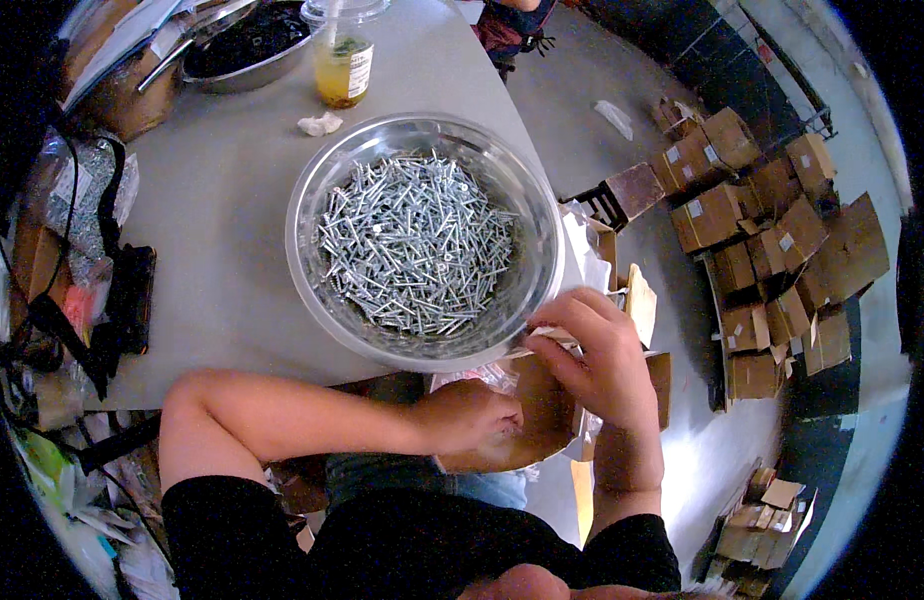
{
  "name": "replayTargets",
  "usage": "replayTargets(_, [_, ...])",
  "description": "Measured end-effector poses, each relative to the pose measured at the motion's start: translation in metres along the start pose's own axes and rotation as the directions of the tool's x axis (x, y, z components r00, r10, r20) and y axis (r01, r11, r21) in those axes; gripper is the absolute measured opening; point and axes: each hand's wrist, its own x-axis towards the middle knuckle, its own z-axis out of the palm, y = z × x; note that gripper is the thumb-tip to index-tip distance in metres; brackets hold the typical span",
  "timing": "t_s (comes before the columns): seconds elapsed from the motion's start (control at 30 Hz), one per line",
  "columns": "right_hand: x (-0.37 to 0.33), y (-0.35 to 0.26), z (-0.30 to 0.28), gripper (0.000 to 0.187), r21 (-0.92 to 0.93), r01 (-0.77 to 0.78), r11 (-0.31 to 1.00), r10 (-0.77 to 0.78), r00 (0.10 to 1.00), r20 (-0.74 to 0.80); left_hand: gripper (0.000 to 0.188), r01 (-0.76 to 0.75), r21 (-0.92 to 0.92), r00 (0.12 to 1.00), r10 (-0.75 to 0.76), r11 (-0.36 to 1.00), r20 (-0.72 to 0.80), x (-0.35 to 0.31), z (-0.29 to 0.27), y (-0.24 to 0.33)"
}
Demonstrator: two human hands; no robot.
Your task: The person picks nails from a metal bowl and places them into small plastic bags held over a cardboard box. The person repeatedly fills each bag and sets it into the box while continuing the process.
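Observation:
A large clear bowl [312,290] stands at the table's front edge, filled with a heap of silver screws [417,245]. My right hand [602,355] is at the bowl's near right rim, its fingers and thumb curled toward each other. Something pale shows between them, too small to name. Below the rim, my left hand [467,417] is closed over an open cardboard box [542,415]; what its fingers hold is hidden. Clear plastic with pink marks [487,377] lies between the left hand and the bowl.
On the grey table [212,220] stand a cup of yellow drink [344,75], a crumpled tissue [320,124] and a metal basin [247,75]. Bags of small metal parts [87,200] crowd the left edge. Cardboard boxes [772,240] are stacked on the floor at right. Another person [512,30] is at the far end.

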Motion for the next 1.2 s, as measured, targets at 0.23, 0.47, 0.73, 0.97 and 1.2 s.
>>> replayTargets(0.23, [0.069, 0.000, 0.033, 0.016, -0.048, 0.243, 0.969, -0.190, 0.851, 0.490, 0.021, 0.061, -0.032, 0.989, -0.056, 0.998, 0.136, 0.006, -0.013, 0.015])
replayTargets(0.47, [0.071, -0.004, 0.021, 0.020, 0.027, 0.238, 0.971, -0.201, 0.748, 0.632, 0.018, -0.017, -0.093, 0.999, 0.012, 0.995, -0.053, 0.009, 0.000, -0.003])
replayTargets(0.73, [0.061, 0.001, 0.002, 0.032, 0.172, 0.183, 0.968, -0.249, 0.782, 0.572, 0.022, -0.029, -0.148, 0.997, 0.018, 0.989, -0.079, 0.007, 0.001, 0.002])
replayTargets(0.97, [0.051, 0.003, 0.004, 0.022, 0.267, 0.183, 0.946, -0.294, 0.831, 0.472, 0.027, 0.200, -0.234, 0.980, -0.198, 0.951, 0.034, 0.012, 0.005, -0.012])
replayTargets(1.2, [0.039, 0.005, 0.001, 0.019, 0.218, 0.165, 0.962, -0.214, 0.951, 0.224, 0.027, 0.067, -0.411, 0.998, -0.068, 0.909, 0.010, 0.016, 0.012, -0.021])
